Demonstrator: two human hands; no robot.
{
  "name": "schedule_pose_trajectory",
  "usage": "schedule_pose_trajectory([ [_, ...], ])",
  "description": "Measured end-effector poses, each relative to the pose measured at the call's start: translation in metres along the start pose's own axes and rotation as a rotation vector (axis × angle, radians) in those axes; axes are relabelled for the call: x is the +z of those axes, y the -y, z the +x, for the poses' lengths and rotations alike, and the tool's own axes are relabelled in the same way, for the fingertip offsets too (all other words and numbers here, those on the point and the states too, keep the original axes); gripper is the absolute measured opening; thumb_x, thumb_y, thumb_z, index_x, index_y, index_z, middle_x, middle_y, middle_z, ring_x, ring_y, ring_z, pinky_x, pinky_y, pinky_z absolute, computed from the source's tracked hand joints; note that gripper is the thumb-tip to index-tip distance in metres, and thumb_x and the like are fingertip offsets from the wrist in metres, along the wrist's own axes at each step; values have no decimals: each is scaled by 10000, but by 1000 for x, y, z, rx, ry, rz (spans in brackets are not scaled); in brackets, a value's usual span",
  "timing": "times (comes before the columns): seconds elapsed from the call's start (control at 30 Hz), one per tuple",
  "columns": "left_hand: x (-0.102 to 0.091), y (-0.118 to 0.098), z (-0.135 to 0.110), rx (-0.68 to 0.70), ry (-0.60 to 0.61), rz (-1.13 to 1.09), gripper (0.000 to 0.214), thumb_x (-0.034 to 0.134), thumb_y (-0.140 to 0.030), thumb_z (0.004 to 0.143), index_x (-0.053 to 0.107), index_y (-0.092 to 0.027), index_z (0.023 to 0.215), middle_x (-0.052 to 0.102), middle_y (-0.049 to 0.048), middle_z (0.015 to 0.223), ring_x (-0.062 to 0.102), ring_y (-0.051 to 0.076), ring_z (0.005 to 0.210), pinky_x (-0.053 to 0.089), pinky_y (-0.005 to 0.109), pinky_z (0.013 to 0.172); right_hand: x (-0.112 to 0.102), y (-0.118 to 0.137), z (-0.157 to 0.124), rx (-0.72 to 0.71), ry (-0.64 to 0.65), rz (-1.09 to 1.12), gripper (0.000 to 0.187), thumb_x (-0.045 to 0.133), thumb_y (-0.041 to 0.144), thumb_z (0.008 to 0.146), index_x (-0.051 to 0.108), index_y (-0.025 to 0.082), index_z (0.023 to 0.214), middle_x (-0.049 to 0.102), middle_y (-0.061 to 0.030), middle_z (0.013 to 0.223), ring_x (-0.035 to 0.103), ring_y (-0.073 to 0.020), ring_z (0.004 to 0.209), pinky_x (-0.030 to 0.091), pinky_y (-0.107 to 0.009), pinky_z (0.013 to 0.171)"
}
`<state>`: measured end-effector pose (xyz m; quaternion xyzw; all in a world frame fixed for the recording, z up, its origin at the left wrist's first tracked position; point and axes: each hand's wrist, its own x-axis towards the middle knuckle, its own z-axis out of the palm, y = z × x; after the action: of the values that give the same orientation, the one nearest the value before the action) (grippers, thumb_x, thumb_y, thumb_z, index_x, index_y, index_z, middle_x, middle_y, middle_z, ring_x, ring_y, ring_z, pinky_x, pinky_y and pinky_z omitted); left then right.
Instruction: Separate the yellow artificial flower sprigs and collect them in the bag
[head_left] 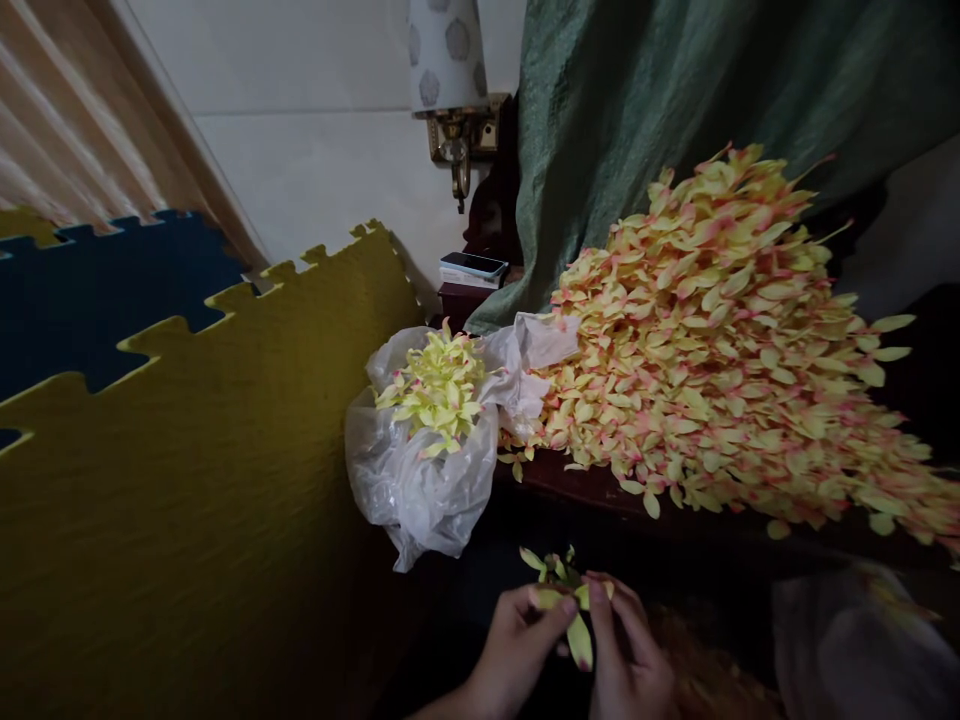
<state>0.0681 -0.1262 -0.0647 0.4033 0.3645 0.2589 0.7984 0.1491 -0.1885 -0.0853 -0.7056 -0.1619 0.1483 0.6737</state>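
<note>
Low in the head view, my left hand (517, 640) pinches a yellow-green artificial flower (579, 640) with pinkish petal tips. Close beside it, my right hand (630, 650) grips the same flower from the other side, thumb and fingers closed on its petals. Some small petals and dark green bits stick up above the fingers. Ahead and to the left sits a white plastic bag (427, 495), its mouth open around a bunch of similar yellow-green flowers (439, 385). A large heap of yellow and pink flowers (712, 370) rises to the right.
Yellow foam mat (225, 480) stands upright on the left, with a blue mat (112, 300) behind it. A phone (474, 264) rests on a box at the back. Green cloth (600, 150) hangs behind the heap. A pale bag (862, 640) lies at lower right.
</note>
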Motion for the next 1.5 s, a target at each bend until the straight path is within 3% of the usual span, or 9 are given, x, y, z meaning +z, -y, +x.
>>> schedule_pose_trajectory([
  [0.17, 1, -4, 0, 74, 37, 47, 583, 641, -681, 719, 632, -120, 564, 520, -15, 498, 420, 82, 471, 338, 204, 480, 6, 12, 2, 301, 76, 159, 397, 738, 518, 701, 739, 168, 889, 756, -90, 865, 702, -246, 748, 551, -298, 602],
  [0.33, -2, -23, -7, 131, 168, 138, 562, 609, -621, 793, 606, -131, 518, 530, 0, 501, 452, 100, 501, 368, 220, 529, 8, 21, 13, 542, 354, 315, 361, 753, 533, 651, 692, 183, 718, 677, -6, 596, 589, -160, 444, 467, -266, 425],
  [0.47, -9, -28, -4, 234, 98, 279, 481, 608, -550, 832, 701, -131, 615, 615, 29, 581, 529, 136, 574, 433, 250, 609, 4, 25, 21, 382, 289, 93, 416, 750, 556, 649, 698, 172, 800, 704, -50, 718, 651, -212, 634, 526, -295, 553],
  [0.6, -14, -33, 0, 357, -9, 392, 367, 648, -482, 829, 773, -156, 713, 726, 121, 964, 649, 218, 852, 492, 298, 769, -2, 39, 12, -161, 44, -159, 285, 772, 418, 694, 688, 190, 842, 678, -52, 760, 624, -198, 713, 527, -285, 649],
  [0.67, -15, -38, 0, 367, 17, 385, 341, 675, -465, 813, 778, -154, 717, 735, 123, 949, 657, 224, 859, 495, 294, 766, -4, 49, 6, -343, 204, -145, 113, 704, 322, 786, 701, 209, 792, 686, -59, 778, 642, -194, 740, 533, -278, 686],
  [0.77, -16, -48, 1, 364, 88, 383, 341, 728, -452, 768, 763, -129, 663, 701, 76, 686, 615, 174, 657, 461, 245, 618, -5, 60, 5, -450, 501, -149, 126, 619, 232, 853, 744, 240, 868, 720, -64, 855, 682, -191, 785, 554, -258, 707],
  [0.87, -19, -60, 0, 332, 234, 354, 306, 786, -440, 707, 779, -136, 741, 692, 70, 748, 610, 173, 697, 460, 239, 632, -5, 63, 14, -425, 595, -169, 147, 631, 219, 846, 751, 255, 922, 730, -61, 893, 702, -195, 813, 572, -250, 720],
  [1.0, -23, -77, -3, 275, 457, 404, 300, 667, -449, 830, 785, -189, 922, 682, 84, 903, 606, 208, 908, 466, 311, 832, -5, 63, 23, -258, 597, -105, 112, 704, 282, 793, 764, 239, 877, 728, -71, 863, 710, -206, 785, 588, -251, 677],
  [1.5, -27, -74, 0, 282, 479, 514, 328, 579, -444, 896, 769, -198, 792, 607, 60, 882, 561, 189, 926, 438, 332, 885, -4, 54, 29, 90, 631, -1, 192, 786, 386, 695, 750, 200, 727, 669, -43, 738, 651, -184, 690, 551, -254, 586],
])
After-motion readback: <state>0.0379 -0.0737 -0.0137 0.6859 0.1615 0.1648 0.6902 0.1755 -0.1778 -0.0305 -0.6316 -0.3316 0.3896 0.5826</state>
